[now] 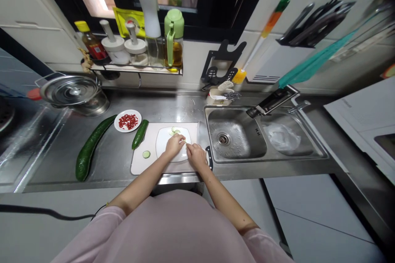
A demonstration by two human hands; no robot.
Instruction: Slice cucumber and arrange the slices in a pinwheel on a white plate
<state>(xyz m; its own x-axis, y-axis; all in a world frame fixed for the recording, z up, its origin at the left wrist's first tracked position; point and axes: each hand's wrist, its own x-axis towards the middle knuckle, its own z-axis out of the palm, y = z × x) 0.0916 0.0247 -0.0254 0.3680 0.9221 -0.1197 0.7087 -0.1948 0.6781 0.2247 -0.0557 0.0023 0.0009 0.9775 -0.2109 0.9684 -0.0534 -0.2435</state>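
Note:
My left hand (175,145) and my right hand (196,157) meet over a white square plate (161,144). The fingers of both are pinched together around a thin, pale green cucumber slice (184,141), mostly hidden by the fingertips. Several cucumber slices (174,130) lie fanned at the plate's far edge. Beneath the plate is a pale cutting board (138,167). On its left side rest a cut cucumber piece (140,134) and a single round slice (146,154). A black handle with pale dots (209,158), probably a knife's, shows beside my right hand.
Left of the board are a small plate of chopped red pieces (128,121), a long green gourd-like vegetable (92,148) and a lidded steel pot (74,92). A double sink (236,135) lies to the right. Seasoning jars and an oil bottle (174,45) stand on a rack behind.

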